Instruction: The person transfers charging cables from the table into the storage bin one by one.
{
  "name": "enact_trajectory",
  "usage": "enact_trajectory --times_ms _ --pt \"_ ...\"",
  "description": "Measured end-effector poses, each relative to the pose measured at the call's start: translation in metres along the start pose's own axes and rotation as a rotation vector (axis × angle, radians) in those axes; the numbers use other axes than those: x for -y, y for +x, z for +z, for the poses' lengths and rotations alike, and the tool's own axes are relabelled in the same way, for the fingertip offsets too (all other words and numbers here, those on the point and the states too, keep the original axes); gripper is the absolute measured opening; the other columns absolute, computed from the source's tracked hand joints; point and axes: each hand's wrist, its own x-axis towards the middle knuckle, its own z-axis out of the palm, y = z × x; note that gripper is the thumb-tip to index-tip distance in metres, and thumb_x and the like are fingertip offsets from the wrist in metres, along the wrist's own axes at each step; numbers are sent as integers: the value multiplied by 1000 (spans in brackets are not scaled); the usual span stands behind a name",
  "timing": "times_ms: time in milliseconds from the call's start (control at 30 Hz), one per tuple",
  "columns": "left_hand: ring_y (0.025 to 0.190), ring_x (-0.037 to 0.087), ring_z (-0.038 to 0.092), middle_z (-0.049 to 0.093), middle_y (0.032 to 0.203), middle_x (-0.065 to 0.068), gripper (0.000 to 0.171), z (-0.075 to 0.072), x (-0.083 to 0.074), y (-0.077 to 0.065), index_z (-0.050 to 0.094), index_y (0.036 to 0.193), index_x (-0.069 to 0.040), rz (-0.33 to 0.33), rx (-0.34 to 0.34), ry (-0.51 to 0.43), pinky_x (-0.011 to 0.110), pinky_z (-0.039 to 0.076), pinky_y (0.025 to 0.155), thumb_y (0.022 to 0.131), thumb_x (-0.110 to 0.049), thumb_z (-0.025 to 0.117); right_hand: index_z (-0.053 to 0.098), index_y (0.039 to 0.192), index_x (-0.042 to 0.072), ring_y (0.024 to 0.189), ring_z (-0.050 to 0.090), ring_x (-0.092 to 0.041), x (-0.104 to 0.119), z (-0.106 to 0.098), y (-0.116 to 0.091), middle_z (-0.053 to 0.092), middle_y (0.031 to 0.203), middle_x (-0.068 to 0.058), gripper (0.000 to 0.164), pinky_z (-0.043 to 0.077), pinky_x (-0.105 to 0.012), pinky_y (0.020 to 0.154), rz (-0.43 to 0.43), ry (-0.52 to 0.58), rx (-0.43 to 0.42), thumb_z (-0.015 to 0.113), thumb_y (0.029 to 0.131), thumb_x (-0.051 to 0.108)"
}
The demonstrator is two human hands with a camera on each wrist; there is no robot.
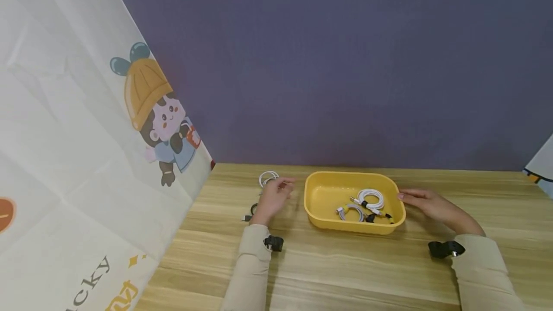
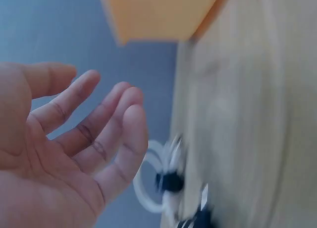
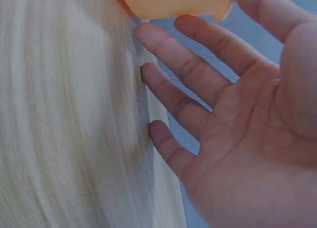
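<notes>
A yellow plastic bin [image 1: 321, 200] sits on the table. Inside it lie a coiled white cable [image 1: 370, 192], a coiled grey cable [image 1: 360, 213] and a small black piece [image 1: 370, 218]. My right hand [image 1: 434, 210] touches the bin's right end, its fingers nearly straight. In the right wrist view, the index fingertip meets the bin wall. Left of the bin, my left hand [image 1: 272, 201] hovers with loosely bent fingers and nothing in them. Beyond and beside it are a white cable coil [image 1: 261, 178] with a black tie and a dark cable [image 1: 253, 208] with a plug [image 1: 246, 218], partly hidden by the hand.
The wooden table [image 1: 345, 263] ends at a dark blue-grey wall panel [image 1: 345, 61] behind the bin. A white sheet with cartoon prints [image 1: 86, 157] hangs along the left side. Both wrists wear black camera straps [image 1: 273, 243].
</notes>
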Motion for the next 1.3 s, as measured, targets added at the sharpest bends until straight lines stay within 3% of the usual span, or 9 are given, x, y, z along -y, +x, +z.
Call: enact_trajectory --times_ms 133,300,500,700,833,967,1067,1300 --pt "81 31 70 72 97 16 21 -24 7 -1 75 112 -7 -13 -77 90 29 57 67 103 -21 63 43 152 -4 143 30 -60 1 -1 -1 38 156 -34 69 40 -75 104 -1 4 -7 48 107 49" --pt "74 16 63 73 90 7 20 -47 25 -7 77 107 -7 -113 -124 256 31 53 65 100 -22 65 43 152 -4 143 30 -61 1 -1 -2 38 155 -35 69 41 -75 104 -1 -9 -13 47 107 49" --pt "80 22 69 78 91 9 14 -64 40 -14 80 99 -9 -160 -164 365 38 57 72 91 -16 71 44 151 -5 143 30 -61 1 -1 -3 38 155 -35 69 41 -75 104 -9 -14 -17 47 107 48" --pt "89 26 72 79 95 8 10 -71 45 -18 81 92 -10 -218 -165 412 43 59 81 87 -15 74 43 152 -4 143 29 -60 2 -2 -2 37 156 -34 70 41 -74 104 -1 -14 -12 47 107 49" --pt "79 23 69 78 86 7 10 -73 46 -20 82 90 -10 -301 -142 416 40 58 75 85 -13 74 43 151 -5 143 30 -60 2 -2 -3 38 155 -35 69 42 -74 104 -6 -22 -12 46 108 48" --pt "76 22 67 78 88 9 11 -74 49 -22 82 88 -11 -378 -123 428 39 57 71 80 -13 75 44 151 -6 142 32 -60 2 -1 -3 39 155 -35 67 43 -73 104 -1 -36 -21 46 108 46" --pt "79 23 66 79 98 10 10 -76 50 -24 83 87 -12 -403 -112 447 37 56 70 79 -15 78 44 151 -5 141 32 -61 3 0 -4 39 154 -35 68 44 -73 103 7 -41 -20 46 108 47" --pt "77 22 63 79 98 9 8 -78 49 -26 83 84 -13 -423 -100 453 32 49 62 79 -18 81 44 151 -5 143 31 -60 5 0 -5 39 155 -34 70 43 -73 103 13 -35 -12 46 107 50"
